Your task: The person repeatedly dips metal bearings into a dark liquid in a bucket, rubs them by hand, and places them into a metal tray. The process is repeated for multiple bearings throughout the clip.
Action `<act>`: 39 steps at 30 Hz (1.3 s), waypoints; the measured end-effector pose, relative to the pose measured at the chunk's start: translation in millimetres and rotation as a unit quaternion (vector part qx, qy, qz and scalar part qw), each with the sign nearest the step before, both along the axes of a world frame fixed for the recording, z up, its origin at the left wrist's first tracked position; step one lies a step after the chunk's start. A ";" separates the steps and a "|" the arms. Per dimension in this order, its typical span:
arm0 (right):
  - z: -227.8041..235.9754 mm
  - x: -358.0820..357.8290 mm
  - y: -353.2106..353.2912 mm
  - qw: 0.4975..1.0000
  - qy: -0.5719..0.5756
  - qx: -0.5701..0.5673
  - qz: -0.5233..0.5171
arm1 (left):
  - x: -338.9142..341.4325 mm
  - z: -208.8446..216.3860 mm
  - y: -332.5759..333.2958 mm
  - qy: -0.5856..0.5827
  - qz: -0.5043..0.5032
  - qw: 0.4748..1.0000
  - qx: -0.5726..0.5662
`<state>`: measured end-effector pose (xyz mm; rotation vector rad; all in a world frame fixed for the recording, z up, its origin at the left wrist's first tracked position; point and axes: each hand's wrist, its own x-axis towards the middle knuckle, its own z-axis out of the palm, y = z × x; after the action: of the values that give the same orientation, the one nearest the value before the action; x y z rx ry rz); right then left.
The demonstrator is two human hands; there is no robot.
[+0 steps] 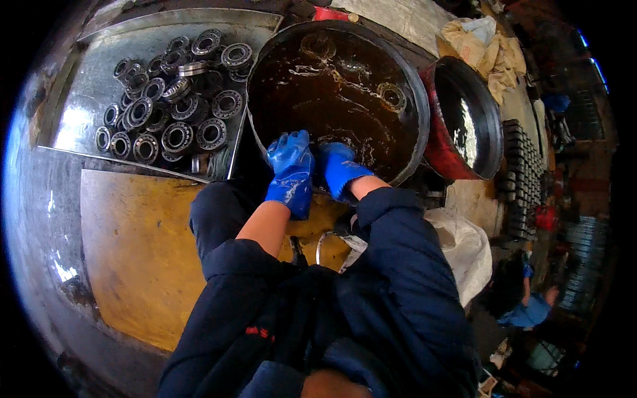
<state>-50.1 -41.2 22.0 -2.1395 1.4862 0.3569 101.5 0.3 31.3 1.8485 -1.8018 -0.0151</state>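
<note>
Both my hands wear blue rubber gloves and are at the near rim of a round drum [424,126] filled with brown, oily liquid. My left hand [290,158] is over the rim with its fingers bent and pressed together; whatever they hold, if anything, is hidden. Close beside it, my right hand [337,166] dips past the rim toward the liquid, its fingers out of sight. A bearing ring [391,97] shows at the right side of the liquid. Another ring [318,48] lies dimly under the surface at the far side.
Left of the drum, a metal tray [73,129] carries a heap of roller bearings [177,136]. On the right stands a red drum [438,142] with dark liquid, near rows of dark metal parts [521,179]. A yellowish board [133,245] lies at lower left. Another person [527,308] is at far right.
</note>
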 end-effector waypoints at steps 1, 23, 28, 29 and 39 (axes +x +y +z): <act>-23.7 2.5 -14.6 0.996 0.085 0.031 0.029 | -5.7 2.8 -2.1 0.004 -0.007 1.000 -0.003; -12.4 3.5 -3.6 0.972 -0.066 0.062 -0.215 | 4.9 -7.1 -0.7 0.015 0.001 1.000 0.026; 0.9 12.3 2.1 0.999 0.007 0.006 -0.040 | 6.5 -3.1 -1.4 -0.017 -0.015 0.998 0.060; -1.3 20.9 -9.8 0.991 0.107 0.027 0.081 | 0.8 -1.3 -2.0 -0.007 -0.013 1.000 0.023; -0.6 7.2 1.0 0.994 0.022 0.061 -0.084 | 4.6 -3.4 -0.5 0.001 0.004 0.999 0.049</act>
<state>-42.9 -40.3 21.4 -1.9077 1.6144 0.4241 106.0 -0.2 27.9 1.9226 -1.8216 -0.1058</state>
